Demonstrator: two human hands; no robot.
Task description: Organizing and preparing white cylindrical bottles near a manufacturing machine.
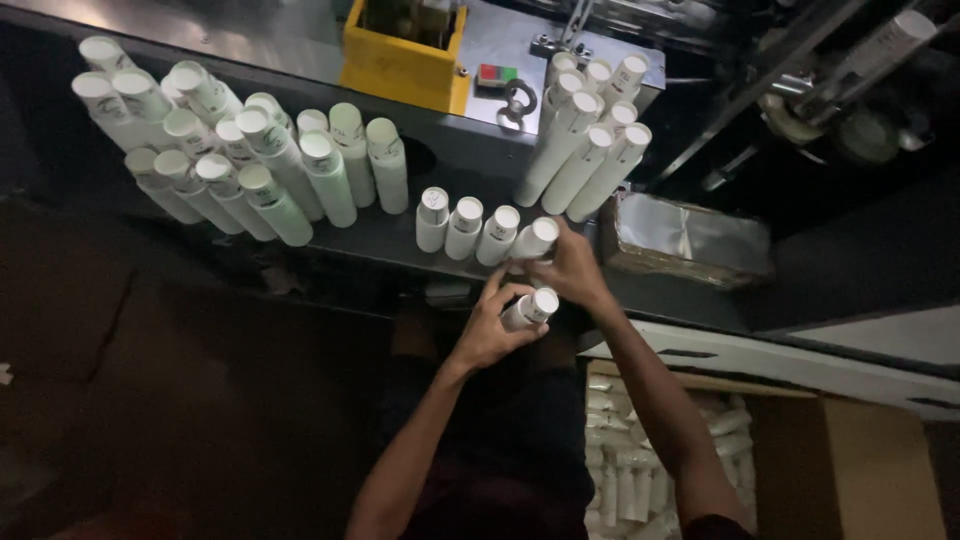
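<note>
Cups in a short white stack [530,308] lie gripped in the left hand [497,330], just below the dark shelf [390,235]. Right hand [572,268] seems closed on another stack [535,240] at the shelf edge, steadying it beside three standing stacks [466,226].

You see a dim, underexposed view: light falls from above onto the metal machine top [300,45], leaving lower left nearly black; edges bow, detail soft and grainy.
</note>
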